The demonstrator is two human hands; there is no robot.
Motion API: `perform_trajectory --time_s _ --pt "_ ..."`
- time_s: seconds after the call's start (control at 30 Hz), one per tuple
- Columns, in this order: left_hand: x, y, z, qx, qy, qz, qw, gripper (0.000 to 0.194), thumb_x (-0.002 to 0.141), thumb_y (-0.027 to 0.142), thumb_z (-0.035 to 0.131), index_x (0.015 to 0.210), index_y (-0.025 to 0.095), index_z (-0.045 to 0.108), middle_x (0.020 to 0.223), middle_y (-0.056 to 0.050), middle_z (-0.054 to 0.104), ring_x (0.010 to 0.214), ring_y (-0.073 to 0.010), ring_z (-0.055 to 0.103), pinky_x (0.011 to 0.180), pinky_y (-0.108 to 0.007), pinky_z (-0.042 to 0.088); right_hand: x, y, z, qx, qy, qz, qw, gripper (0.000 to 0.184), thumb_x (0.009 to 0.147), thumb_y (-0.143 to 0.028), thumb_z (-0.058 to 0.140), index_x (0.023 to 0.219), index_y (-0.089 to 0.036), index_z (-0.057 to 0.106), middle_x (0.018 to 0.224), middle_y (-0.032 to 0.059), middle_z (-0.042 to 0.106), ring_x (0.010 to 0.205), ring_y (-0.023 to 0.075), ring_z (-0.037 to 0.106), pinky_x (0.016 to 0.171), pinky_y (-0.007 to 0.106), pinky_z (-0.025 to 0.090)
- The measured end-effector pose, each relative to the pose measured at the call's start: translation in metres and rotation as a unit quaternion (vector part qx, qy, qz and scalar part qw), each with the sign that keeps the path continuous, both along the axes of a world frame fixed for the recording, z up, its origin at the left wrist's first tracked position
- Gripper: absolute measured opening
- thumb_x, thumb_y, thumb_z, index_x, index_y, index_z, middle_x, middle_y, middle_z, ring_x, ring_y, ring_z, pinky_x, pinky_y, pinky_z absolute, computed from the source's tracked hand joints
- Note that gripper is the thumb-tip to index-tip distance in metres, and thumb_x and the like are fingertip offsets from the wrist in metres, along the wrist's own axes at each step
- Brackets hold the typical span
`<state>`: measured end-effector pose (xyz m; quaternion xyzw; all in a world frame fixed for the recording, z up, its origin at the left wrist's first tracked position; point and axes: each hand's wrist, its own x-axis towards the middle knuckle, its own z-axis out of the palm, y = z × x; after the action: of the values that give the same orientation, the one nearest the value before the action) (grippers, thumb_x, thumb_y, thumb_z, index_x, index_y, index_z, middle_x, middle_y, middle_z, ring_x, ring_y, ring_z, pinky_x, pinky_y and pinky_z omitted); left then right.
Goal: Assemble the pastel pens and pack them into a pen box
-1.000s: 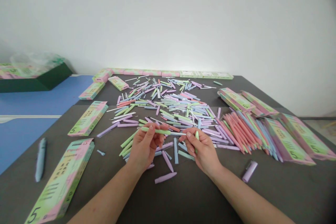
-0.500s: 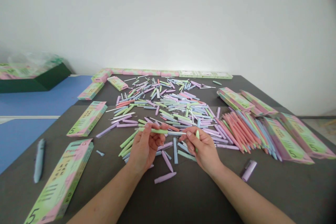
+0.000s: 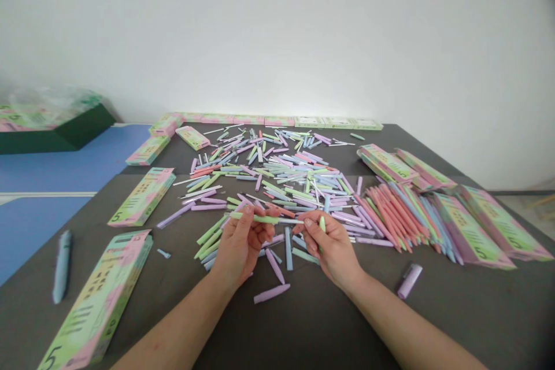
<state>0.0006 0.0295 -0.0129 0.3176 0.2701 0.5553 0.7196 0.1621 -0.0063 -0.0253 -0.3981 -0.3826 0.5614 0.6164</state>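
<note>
My left hand (image 3: 236, 247) pinches a light green pen barrel (image 3: 265, 219) between thumb and fingers, held level above the pile. From the barrel's right end a thin white refill (image 3: 291, 221) sticks out, and the fingertips of my right hand (image 3: 336, 251) grip its other end. A small pointed green pen piece (image 3: 322, 224) is also tucked in my right hand, standing upright between the fingers. Below and between my hands lie loose purple pen parts (image 3: 272, 293) and a blue barrel (image 3: 288, 248). Green barrels (image 3: 211, 237) lie just left of my left hand.
A wide heap of pastel pen parts (image 3: 281, 173) covers the table's middle. Bundled coral pens (image 3: 392, 214) and cartons (image 3: 474, 231) lie at right. More cartons (image 3: 97, 298) line the left side and back. A blue pen (image 3: 62, 266) and a purple cap (image 3: 409, 281) lie apart.
My right hand has shifted slightly left toward the barrel. Less of the refill shows between the barrel's end and my right fingertips. My left hand has hardly moved.
</note>
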Motion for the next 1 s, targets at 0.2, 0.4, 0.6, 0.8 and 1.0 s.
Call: perform_trajectory --time_s 0.2,0.4,0.6,0.8,1.0 --pt "-0.0005 -0.0001 0.0014 0.0 0.01 0.004 1.0 0.023 0.082 0.036 0.064 0.079 0.013 0.062 0.082 -0.007 0.072 0.055 -0.0079 0.059 0.051 -0.017 0.048 -0.0014 -0.0007 -0.0021 -0.002 0.002 0.002 1.0 0.015 0.083 -0.033 0.062 0.088 -0.019 0.062 0.073 0.0023 0.067 0.04 0.0046 0.03 0.035 0.019 0.019" --pt "0.0003 -0.003 0.0037 0.023 0.011 -0.022 0.999 0.026 0.084 0.04 0.06 0.079 0.014 0.061 0.085 -0.008 0.072 0.057 -0.0091 0.06 0.052 -0.019 0.049 -0.0017 -0.0001 0.0031 -0.021 0.027 -0.002 0.999 0.016 0.079 -0.033 0.065 0.084 -0.018 0.061 0.07 0.0022 0.066 0.041 0.0046 0.03 0.034 0.018 0.018" --pt "-0.0007 -0.0055 0.002 0.035 0.015 -0.067 0.997 0.03 0.087 0.044 0.055 0.084 0.015 0.061 0.097 -0.01 0.071 0.071 -0.0148 0.067 0.056 -0.022 0.052 -0.0015 0.0016 0.004 -0.038 0.045 -0.004 0.998 0.016 0.077 -0.032 0.068 0.081 -0.018 0.061 0.068 0.0019 0.066 0.041 0.0047 0.031 0.035 0.017 0.019" --pt "-0.0003 -0.0054 0.0038 0.012 0.002 -0.076 0.997 0.032 0.084 0.049 0.057 0.086 0.017 0.058 0.098 -0.01 0.071 0.082 -0.0191 0.07 0.068 -0.026 0.056 -0.0018 0.0025 0.0027 -0.04 0.049 -0.001 0.998 0.018 0.075 -0.033 0.069 0.081 -0.018 0.061 0.066 0.001 0.065 0.04 0.0049 0.033 0.034 0.018 0.02" --pt "0.0 -0.005 0.0065 -0.019 -0.011 -0.085 0.996 0.034 0.082 0.051 0.059 0.081 0.017 0.055 0.094 -0.01 0.072 0.085 -0.0203 0.071 0.074 -0.026 0.056 -0.0025 0.0033 0.0022 -0.033 0.051 0.007 0.998 0.018 0.076 -0.034 0.068 0.081 -0.018 0.061 0.059 -0.0024 0.059 0.038 0.0042 0.034 0.034 0.018 0.02"
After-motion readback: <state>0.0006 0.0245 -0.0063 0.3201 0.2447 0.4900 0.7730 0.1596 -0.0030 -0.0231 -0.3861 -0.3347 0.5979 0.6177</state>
